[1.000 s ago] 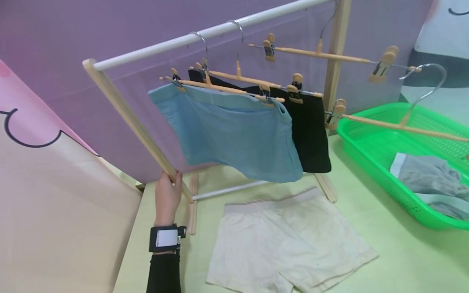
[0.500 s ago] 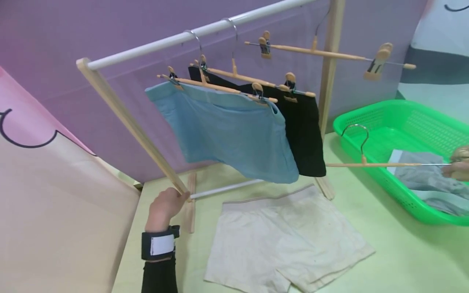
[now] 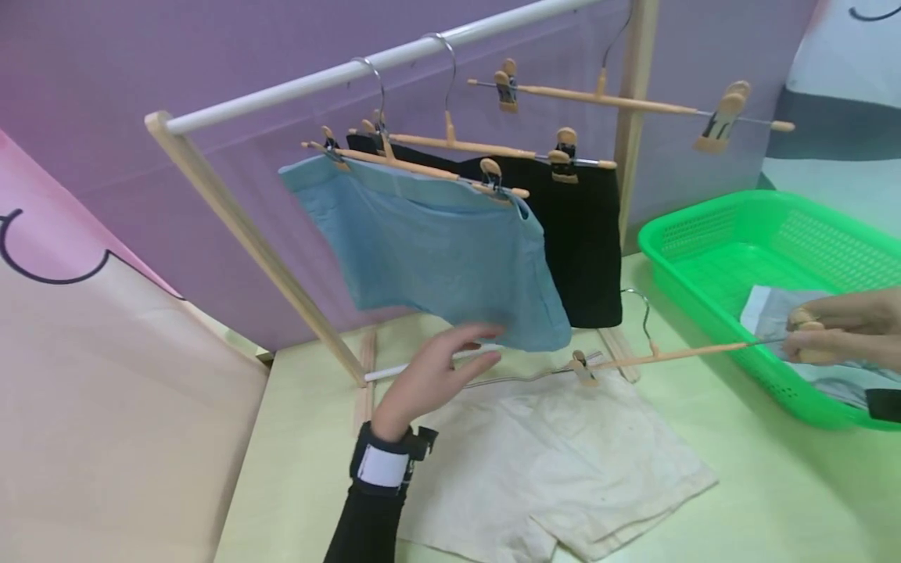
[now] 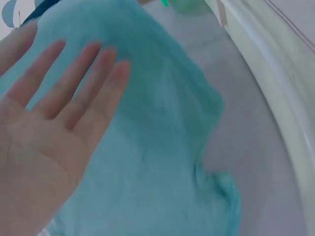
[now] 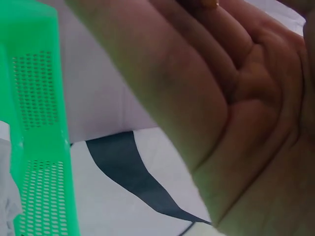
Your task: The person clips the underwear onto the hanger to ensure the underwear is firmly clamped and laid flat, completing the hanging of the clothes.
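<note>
My right hand (image 3: 848, 328) pinches one end of a clip hanger (image 3: 693, 356), at its clip, in front of the green basket. The hanger's far clip (image 3: 583, 369) overlaps the waistband of the cream shorts (image 3: 556, 461), which lie flat on the table. Fingers spread, my left hand (image 3: 432, 375) is over the left part of that waistband, just below the hanging light blue shorts (image 3: 436, 242). In the left wrist view its palm and straight fingers show bare before the blue cloth (image 4: 157, 123). Close up in the right wrist view, my right hand (image 5: 211, 88) hides what it pinches.
A wooden rack with a white rail (image 3: 281, 90) carries the blue shorts, black shorts (image 3: 580, 250) and a bare clip hanger (image 3: 612, 100). On the right, a green basket (image 3: 704, 301) contains grey shorts (image 3: 756, 309). A purple cloth (image 3: 105, 102) hangs behind.
My left hand has let go of the rack's left post and moved right, over the cream shorts. My right hand has come in from the right, bringing the hanger down to the waistband.
</note>
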A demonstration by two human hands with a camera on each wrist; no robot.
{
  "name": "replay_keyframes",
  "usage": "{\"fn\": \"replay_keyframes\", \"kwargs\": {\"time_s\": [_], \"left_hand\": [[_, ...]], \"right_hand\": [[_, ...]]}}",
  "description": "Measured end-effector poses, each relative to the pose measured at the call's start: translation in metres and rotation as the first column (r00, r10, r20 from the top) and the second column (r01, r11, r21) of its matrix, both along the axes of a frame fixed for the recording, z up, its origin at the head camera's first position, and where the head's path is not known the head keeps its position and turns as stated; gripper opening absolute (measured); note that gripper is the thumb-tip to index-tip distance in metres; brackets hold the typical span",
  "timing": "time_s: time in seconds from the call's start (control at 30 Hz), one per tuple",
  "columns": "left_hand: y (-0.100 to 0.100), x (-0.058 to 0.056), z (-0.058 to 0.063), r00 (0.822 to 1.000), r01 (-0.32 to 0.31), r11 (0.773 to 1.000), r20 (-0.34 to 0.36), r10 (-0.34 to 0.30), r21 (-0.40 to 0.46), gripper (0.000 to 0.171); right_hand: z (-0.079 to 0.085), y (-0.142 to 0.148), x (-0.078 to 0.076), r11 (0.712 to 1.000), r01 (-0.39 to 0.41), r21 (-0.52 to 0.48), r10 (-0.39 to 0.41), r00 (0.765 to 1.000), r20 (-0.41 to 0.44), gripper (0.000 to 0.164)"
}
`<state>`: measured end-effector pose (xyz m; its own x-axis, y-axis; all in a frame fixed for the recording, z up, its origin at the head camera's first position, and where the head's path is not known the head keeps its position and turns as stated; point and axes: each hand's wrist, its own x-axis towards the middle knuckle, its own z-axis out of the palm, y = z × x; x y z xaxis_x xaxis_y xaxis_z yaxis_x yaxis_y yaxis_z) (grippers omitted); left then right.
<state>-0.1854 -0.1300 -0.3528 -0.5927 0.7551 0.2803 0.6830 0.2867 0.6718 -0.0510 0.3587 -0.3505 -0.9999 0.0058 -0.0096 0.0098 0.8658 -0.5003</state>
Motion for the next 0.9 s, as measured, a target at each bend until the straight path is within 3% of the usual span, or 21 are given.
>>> {"fn": "replay_keyframes", "kwargs": {"time_s": [0.03, 0.13, 0.3, 0.43, 0.57, 0.73, 0.9], "left_hand": [[0.006, -0.001, -0.001, 1.000, -0.002, 1.000, -0.007, 0.003, 0.021, 0.040], [0.022, -0.005, -0.005, 1.000, -0.003, 0.999, -0.022, 0.004, 0.037, 0.051], [0.038, -0.009, -0.009, 1.000, 0.016, 1.000, -0.022, -0.016, 0.010, 0.063], [0.047, -0.012, -0.012, 1.000, 0.015, 0.999, 0.012, -0.016, 0.036, 0.062], [0.053, -0.015, -0.014, 0.999, 0.014, 0.999, 0.041, -0.016, 0.051, 0.058], [0.056, -0.018, -0.017, 0.998, 0.024, 0.999, 0.052, -0.026, 0.036, 0.058], [0.049, -0.024, -0.017, 0.996, 0.037, 0.998, 0.077, -0.041, 0.053, 0.072]], "right_hand": [[0.002, -0.005, -0.003, 0.998, 0.015, 0.055, -0.017, 0.999, 0.048, 0.022], [0.003, -0.016, -0.006, 0.996, -0.023, 0.090, 0.017, 0.998, 0.062, 0.020], [0.005, -0.026, -0.007, 0.994, -0.070, 0.081, 0.064, 0.995, 0.073, 0.014], [0.003, -0.026, -0.008, 0.992, -0.082, 0.098, 0.073, 0.993, 0.088, 0.015], [-0.001, -0.024, -0.008, 0.985, -0.163, -0.052, 0.168, 0.979, 0.117, 0.024], [0.000, -0.030, -0.011, 0.915, -0.306, -0.264, 0.334, 0.940, 0.069, 0.032], [0.011, -0.073, -0.021, 0.953, -0.283, -0.111, 0.286, 0.958, 0.012, 0.036]]}}
